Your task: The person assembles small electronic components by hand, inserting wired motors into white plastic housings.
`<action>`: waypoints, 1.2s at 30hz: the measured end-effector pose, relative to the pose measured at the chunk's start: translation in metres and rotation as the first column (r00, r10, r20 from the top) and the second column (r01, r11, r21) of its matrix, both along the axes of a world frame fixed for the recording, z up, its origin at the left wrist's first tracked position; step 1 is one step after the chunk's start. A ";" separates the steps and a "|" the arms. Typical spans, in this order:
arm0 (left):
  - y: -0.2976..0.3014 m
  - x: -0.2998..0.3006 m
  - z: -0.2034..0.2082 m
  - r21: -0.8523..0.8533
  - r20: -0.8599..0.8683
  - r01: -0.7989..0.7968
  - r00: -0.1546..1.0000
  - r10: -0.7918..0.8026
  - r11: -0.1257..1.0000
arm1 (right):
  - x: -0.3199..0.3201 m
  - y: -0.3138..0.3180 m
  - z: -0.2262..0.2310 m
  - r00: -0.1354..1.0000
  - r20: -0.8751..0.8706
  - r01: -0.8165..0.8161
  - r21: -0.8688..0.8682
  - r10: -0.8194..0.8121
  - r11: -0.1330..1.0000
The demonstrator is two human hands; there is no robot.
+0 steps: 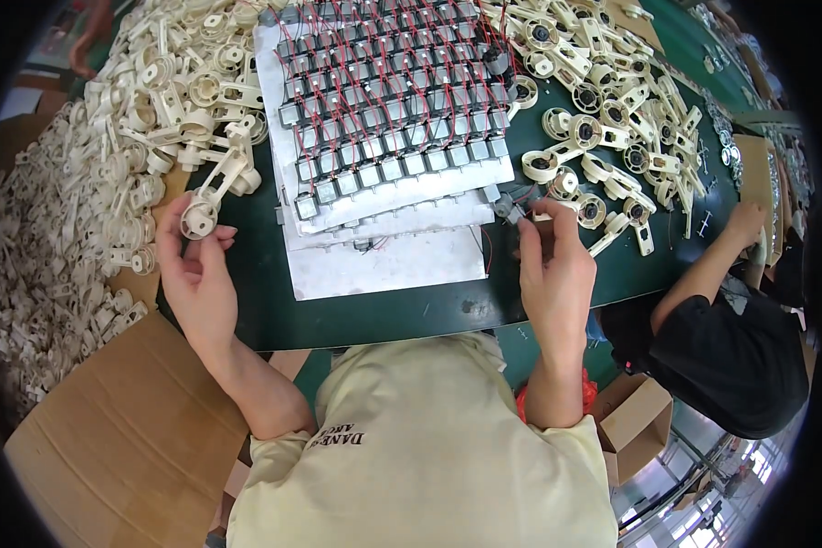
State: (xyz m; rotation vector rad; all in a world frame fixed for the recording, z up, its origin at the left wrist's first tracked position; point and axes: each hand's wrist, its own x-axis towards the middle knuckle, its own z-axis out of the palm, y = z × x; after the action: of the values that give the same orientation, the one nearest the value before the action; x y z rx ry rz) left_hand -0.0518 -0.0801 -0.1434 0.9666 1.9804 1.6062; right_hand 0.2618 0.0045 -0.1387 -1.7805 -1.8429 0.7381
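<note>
My left hand is closed on a cream plastic housing, gripping it by its round cup end at the edge of the left pile. The housing's arm points up and to the right. My right hand pinches a small grey motor between thumb and fingers, beside the right edge of the stacked sheets. Between my hands, rows of small grey motors with red wires stand on white sheets.
Cream housings heap up on the left. More housings with dark centres lie at the right on the green table. An open cardboard flap rises at lower left. Another person's forearm reaches in at the right, above a cardboard box.
</note>
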 end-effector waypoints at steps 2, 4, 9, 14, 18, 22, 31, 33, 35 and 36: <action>0.000 0.008 -0.007 -0.020 -0.008 -0.043 0.999 0.043 0.999 | 0.000 0.005 -0.005 0.992 0.123 -0.030 -0.002 0.030 1.000; 0.001 0.009 -0.010 -0.210 -0.184 -0.119 0.980 0.080 0.970 | -0.001 0.005 -0.006 0.988 0.138 -0.062 -0.008 0.063 0.998; -0.005 -0.002 -0.008 -0.357 -0.335 -0.194 0.940 0.069 0.914 | -0.002 0.004 -0.003 0.991 0.082 -0.101 -0.018 0.102 0.995; -0.012 -0.001 0.010 -0.220 0.010 -0.133 0.990 0.138 0.966 | 0.004 0.004 -0.006 0.972 -0.223 -0.073 0.029 0.078 0.997; 0.000 0.025 0.010 0.274 0.408 0.116 0.885 -0.225 0.955 | -0.015 0.000 -0.024 0.857 -0.514 0.091 0.093 -0.031 0.992; 0.009 0.053 0.008 0.374 0.566 0.188 0.729 -0.384 0.908 | -0.015 -0.002 -0.039 0.787 -0.611 0.130 0.039 -0.080 0.991; 0.024 0.079 0.017 0.288 0.519 0.200 0.789 -0.328 0.936 | -0.009 0.003 -0.029 0.688 -0.722 -0.007 -0.103 -0.070 0.995; 0.024 0.079 0.017 0.339 0.524 0.189 0.776 -0.352 0.922 | -0.006 0.006 -0.023 0.616 -0.784 -0.079 -0.160 -0.078 0.984; 0.024 0.079 0.017 0.398 0.546 0.195 0.735 -0.402 0.897 | -0.005 0.012 -0.021 0.602 -0.790 -0.082 -0.204 -0.114 0.976; 0.024 0.079 0.017 0.409 0.564 0.211 0.707 -0.428 0.888 | -0.008 0.013 -0.017 0.571 -0.807 -0.058 -0.222 -0.150 0.973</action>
State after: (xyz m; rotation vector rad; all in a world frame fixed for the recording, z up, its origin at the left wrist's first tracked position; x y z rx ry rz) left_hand 0.0276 -0.0559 -0.1264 0.6772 1.0366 1.7587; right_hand 0.2540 0.0179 -0.1558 -1.2110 -1.0730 1.4975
